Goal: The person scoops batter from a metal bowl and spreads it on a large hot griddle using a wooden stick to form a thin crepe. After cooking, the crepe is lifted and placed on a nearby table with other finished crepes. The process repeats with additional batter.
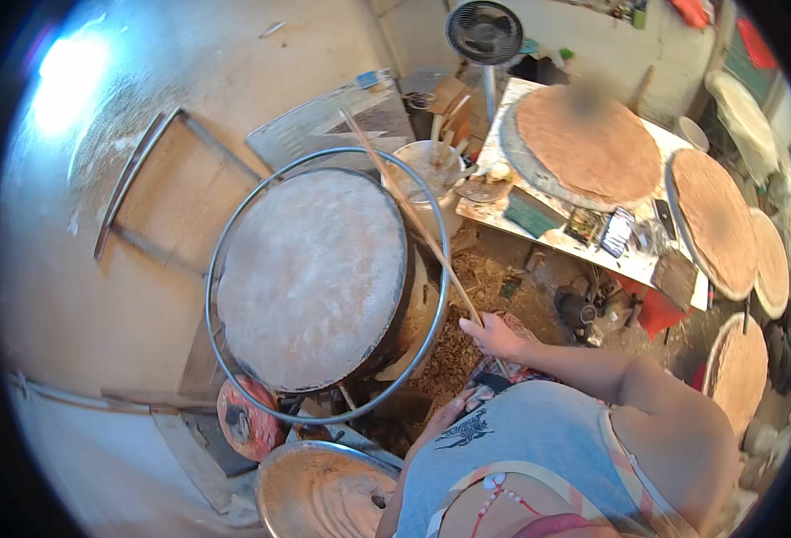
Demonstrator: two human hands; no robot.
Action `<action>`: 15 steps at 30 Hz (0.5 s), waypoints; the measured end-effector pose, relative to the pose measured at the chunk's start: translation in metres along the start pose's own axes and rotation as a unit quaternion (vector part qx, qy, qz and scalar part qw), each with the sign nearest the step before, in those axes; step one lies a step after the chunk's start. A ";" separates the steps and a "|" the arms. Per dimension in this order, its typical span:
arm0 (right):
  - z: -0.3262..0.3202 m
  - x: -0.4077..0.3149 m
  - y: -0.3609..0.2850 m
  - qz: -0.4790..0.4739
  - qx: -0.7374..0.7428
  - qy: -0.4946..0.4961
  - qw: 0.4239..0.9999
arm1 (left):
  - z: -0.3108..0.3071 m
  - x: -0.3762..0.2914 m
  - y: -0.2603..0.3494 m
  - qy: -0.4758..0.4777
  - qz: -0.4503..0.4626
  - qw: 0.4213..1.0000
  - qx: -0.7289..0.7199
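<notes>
My right hand (496, 336) grips the lower part of a long thin wooden stick (409, 208), whose far end slants up and away beyond the round griddle (311, 279). A pale, blotchy layer covers the griddle's top; whether it is batter or the bare surface I cannot tell. Around the griddle runs a thin metal ring (341, 419), and the stick crosses over its right side. Low by my lap is my left hand (448, 409), beside a checked cloth (513, 326); its fingers are partly hidden.
Stacked brown flatbreads (587, 148) lie on the table (486, 210) at right, with more rounds (714, 222) leaning past it. A bucket (429, 168) holds ladles. A pedestal fan (484, 32) stands behind. Wood shavings (452, 356) cover the floor; a wide metal pan (328, 484) sits below.
</notes>
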State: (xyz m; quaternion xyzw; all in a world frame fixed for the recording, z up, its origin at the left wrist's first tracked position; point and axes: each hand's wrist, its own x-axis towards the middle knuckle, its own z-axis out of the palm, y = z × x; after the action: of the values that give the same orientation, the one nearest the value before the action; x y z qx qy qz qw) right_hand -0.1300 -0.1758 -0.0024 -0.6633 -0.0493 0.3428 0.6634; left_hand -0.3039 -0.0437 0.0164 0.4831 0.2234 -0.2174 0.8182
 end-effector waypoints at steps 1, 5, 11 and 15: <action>-0.007 0.004 -0.002 0.014 0.030 -0.002 0.999 | 0.003 0.002 0.002 -0.004 -0.016 0.999 -0.041; -0.035 0.025 -0.028 0.085 0.134 -0.036 0.987 | 0.009 0.024 0.012 0.037 0.001 0.996 -0.084; -0.097 0.123 -0.087 0.238 0.405 -0.203 0.859 | 0.021 0.069 0.026 0.128 0.041 0.991 -0.022; -0.160 0.202 -0.108 0.140 0.525 -0.181 0.820 | 0.030 0.093 0.035 0.184 0.044 0.982 0.022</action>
State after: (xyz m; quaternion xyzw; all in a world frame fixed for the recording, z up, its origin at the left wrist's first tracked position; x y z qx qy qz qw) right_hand 0.1486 -0.1938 -0.0010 -0.1407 0.1123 0.5203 0.8348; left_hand -0.2037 -0.0680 0.0002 0.5420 0.3436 -0.0932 0.7612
